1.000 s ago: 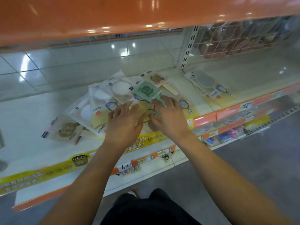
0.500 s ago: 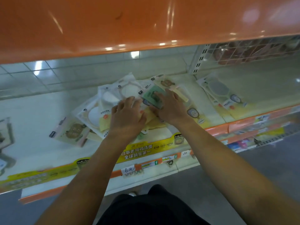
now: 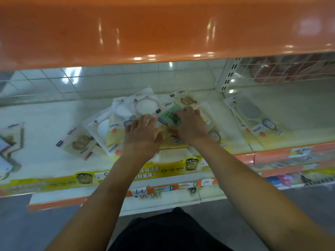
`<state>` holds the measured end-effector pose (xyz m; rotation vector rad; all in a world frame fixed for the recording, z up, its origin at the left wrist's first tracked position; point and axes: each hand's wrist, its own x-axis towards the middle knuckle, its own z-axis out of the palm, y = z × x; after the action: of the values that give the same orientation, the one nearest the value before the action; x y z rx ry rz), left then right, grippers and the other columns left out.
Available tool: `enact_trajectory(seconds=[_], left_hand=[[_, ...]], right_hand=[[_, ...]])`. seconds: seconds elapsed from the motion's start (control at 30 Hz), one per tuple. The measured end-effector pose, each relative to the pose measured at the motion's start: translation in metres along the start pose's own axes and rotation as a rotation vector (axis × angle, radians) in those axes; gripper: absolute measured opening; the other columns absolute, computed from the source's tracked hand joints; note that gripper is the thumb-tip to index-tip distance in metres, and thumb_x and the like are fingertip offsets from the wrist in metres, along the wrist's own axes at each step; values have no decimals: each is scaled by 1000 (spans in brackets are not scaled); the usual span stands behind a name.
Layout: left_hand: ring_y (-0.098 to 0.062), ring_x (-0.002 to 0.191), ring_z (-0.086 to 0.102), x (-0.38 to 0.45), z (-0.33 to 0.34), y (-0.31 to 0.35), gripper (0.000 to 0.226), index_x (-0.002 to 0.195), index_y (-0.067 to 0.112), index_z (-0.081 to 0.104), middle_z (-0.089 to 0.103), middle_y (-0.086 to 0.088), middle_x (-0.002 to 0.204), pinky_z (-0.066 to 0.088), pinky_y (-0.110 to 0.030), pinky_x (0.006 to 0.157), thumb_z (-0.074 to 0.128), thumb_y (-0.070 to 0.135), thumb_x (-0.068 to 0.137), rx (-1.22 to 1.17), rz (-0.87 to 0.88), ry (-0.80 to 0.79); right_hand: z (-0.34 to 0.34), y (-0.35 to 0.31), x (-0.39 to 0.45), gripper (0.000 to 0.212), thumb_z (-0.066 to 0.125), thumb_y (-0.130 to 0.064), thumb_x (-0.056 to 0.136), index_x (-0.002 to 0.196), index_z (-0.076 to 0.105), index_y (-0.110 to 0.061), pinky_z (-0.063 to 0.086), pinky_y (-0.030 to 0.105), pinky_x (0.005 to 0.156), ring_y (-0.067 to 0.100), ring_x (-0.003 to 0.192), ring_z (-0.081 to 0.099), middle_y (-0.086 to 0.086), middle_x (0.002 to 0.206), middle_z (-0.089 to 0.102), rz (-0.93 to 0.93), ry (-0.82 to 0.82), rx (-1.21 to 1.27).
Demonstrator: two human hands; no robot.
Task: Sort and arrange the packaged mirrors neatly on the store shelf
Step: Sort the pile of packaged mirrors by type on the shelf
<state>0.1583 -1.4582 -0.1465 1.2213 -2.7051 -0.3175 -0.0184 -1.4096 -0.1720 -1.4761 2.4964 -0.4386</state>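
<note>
Head view: both hands had slid deeper onto the shelf [image 3: 45, 127] within a second. Left hand [image 3: 140, 135] pressed flat, fingers straight, on the mirrors [image 3: 126, 120]; right hand [image 3: 189, 125] lay across the green pack [image 3: 167, 114], grip unclear. Its long axis ran diagonally, top pointing back-left beyond the fingers; sorting looked unfinished.

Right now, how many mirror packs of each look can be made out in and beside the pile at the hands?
Round white mirror packs: 3
Tan bear-print packs: 2
Green pack: 1
Total: 6 clearly visible; more may lie hidden underneath.
</note>
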Motion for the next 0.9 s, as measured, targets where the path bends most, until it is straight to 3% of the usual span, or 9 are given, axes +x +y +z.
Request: enact_trajectory(seconds=[0.4, 0.9], left_hand=[[-34, 118, 52, -38, -3, -3, 47, 128, 16, 52, 51, -7, 134, 42, -46, 93, 50, 39, 87, 47, -198, 174], [-32, 126, 45, -105, -22, -57, 49, 134, 18, 47, 48, -7, 138, 37, -47, 98, 52, 39, 91, 66, -507, 214]], right_hand=[[4, -28, -19, 58, 65, -55, 78, 130, 54, -31, 33, 38, 103, 35, 122, 37, 5, 138, 45, -205, 66, 39], [30, -114, -39, 61, 66, -56, 75, 129, 56, -29, 37, 35, 102, 26, 120, 34, 1, 134, 43, -461, 7, 194]])
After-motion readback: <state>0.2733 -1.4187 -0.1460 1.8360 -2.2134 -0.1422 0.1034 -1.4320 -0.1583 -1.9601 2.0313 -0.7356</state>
